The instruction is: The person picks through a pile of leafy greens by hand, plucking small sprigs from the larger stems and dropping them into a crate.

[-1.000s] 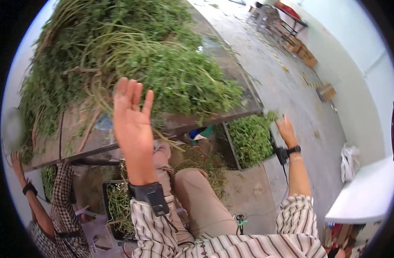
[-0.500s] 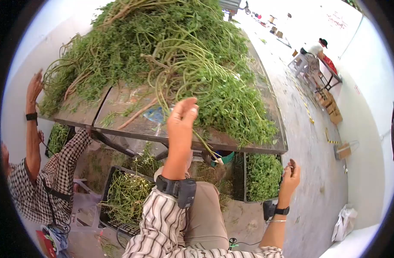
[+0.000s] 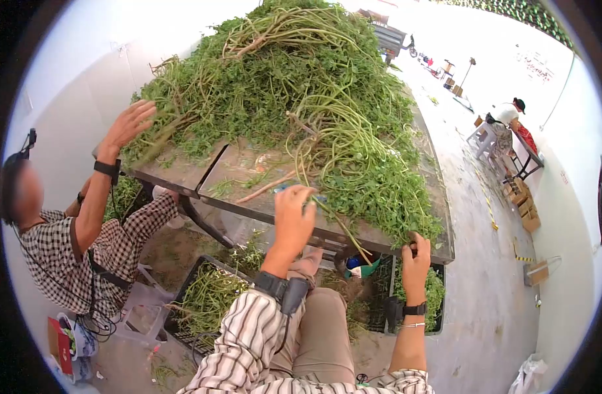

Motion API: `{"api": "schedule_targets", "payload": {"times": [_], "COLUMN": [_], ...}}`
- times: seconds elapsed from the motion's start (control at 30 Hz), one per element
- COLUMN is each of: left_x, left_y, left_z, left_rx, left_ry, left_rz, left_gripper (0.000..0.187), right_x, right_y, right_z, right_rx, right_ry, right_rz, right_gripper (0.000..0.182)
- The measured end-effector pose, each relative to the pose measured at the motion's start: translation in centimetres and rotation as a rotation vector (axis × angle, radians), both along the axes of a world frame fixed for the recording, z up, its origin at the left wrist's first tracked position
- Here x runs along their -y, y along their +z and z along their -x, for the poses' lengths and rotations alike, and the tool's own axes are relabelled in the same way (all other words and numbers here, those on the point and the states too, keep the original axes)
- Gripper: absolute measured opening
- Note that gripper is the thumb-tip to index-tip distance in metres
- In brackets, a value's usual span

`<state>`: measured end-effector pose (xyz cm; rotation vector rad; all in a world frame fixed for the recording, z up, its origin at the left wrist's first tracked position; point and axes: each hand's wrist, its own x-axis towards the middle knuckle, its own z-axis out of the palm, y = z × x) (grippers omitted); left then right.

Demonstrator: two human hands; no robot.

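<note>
In front of me, a large heap of leafy green plants (image 3: 314, 98) with long stems covers the table (image 3: 242, 177). My left hand (image 3: 294, 217) is over the near table edge, fingers and thumb curled around a long green stem (image 3: 345, 230). That stem slants down past the edge, its lower end hanging free. At the right corner, my right hand (image 3: 416, 259) has its fingertips bent together at the leafy tips on the table edge. What exactly lies between those fingertips is partly hidden.
Below the table are a black crate of stems (image 3: 205, 295) and a black crate of leafy greens (image 3: 435, 295). A co-worker in a checked shirt (image 3: 58, 246) sits on the left, one hand (image 3: 131, 125) by the heap. Another person (image 3: 501, 121) works farther back beside cardboard boxes (image 3: 527, 210).
The view has shifted, showing more of the left co-worker. My right hand has risen from beside the table to its corner leaves. My left hand has drawn back to the hanging stem.
</note>
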<state>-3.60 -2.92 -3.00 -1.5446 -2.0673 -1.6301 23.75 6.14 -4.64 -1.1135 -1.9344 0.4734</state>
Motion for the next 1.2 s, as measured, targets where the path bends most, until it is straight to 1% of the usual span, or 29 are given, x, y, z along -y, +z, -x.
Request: {"api": "schedule_targets", "payload": {"times": [0.07,0.1,0.17,0.2,0.27,0.3,0.37,0.43,0.5,0.63,0.77,0.87,1.0,1.07,1.1,1.2], "left_x": [0.3,0.5,0.6,0.5,0.4,0.5,0.2,0.1,0.3,-0.1,-0.1,-0.2,0.2,0.0,-0.3,0.1], "left_y": [-1.4,-1.7,-1.8,-1.8,-2.2,-2.4,-2.4,-2.6,-2.9,-3.3,-3.3,-3.4,-2.7,-2.8,-2.7,-3.0], "left_z": [2.4,3.2,4.3,4.5,4.4,4.4,4.6,4.9,5.0,5.4,5.5,5.7,5.2,5.0,5.0,5.2], "left_rx": [-0.122,-0.124,-0.165,-0.165,-0.308,-0.3,-0.339,-0.35,-0.365,-0.398,-0.411,-0.393,-0.41,-0.403,-0.408,-0.401], "left_ry": [0.221,0.208,0.417,0.394,0.495,0.469,0.52,0.494,0.472,0.478,0.492,0.488,0.443,0.487,0.487,0.501], "left_rz": [0.004,0.007,-0.003,0.007,0.031,0.061,0.007,0.02,0.025,0.02,0.048,0.075,0.028,0.023,-0.009,-0.003], "left_gripper": [0.024,0.024,0.027,0.027,0.03,0.03,0.031,0.03,0.029,0.026,0.024,0.026,0.026,0.028,0.028,0.03], "right_x": [-0.3,-0.3,-0.2,-0.4,-0.5,-0.2,-0.2,-0.6,-0.6,-0.9,-1.1,-1.2,-1.2,-1.0,-1.0,-0.5], "right_y": [-0.7,-0.7,-0.7,-0.9,-1.4,-1.4,-1.1,-1.1,-1.5,-1.5,-1.6,-1.7,-2.0,-1.7,-1.4,-1.3], "right_z": [-0.1,-0.1,0.1,0.2,-0.1,-0.1,0.1,0.3,0.2,0.1,0.1,0.1,0.1,0.0,-0.1,0.3], "right_rx": [0.012,-0.01,-0.069,-0.065,-0.016,-0.029,-0.054,-0.062,-0.087,-0.053,-0.071,-0.074,-0.116,-0.125,-0.136,-0.143], "right_ry": [-0.019,-0.011,-0.003,-0.025,-0.014,-0.011,-0.009,-0.012,0.002,0.0,0.018,0.036,0.003,0.028,0.022,0.045], "right_rz": [-0.016,-0.032,-0.069,-0.058,-0.163,-0.135,-0.119,-0.111,-0.157,-0.116,-0.135,-0.166,-0.198,-0.199,-0.228,-0.211], "right_gripper": [0.031,0.03,0.028,0.028,0.028,0.028,0.028,0.028,0.028,0.029,0.028,0.027,0.026,0.025,0.025,0.025]}}
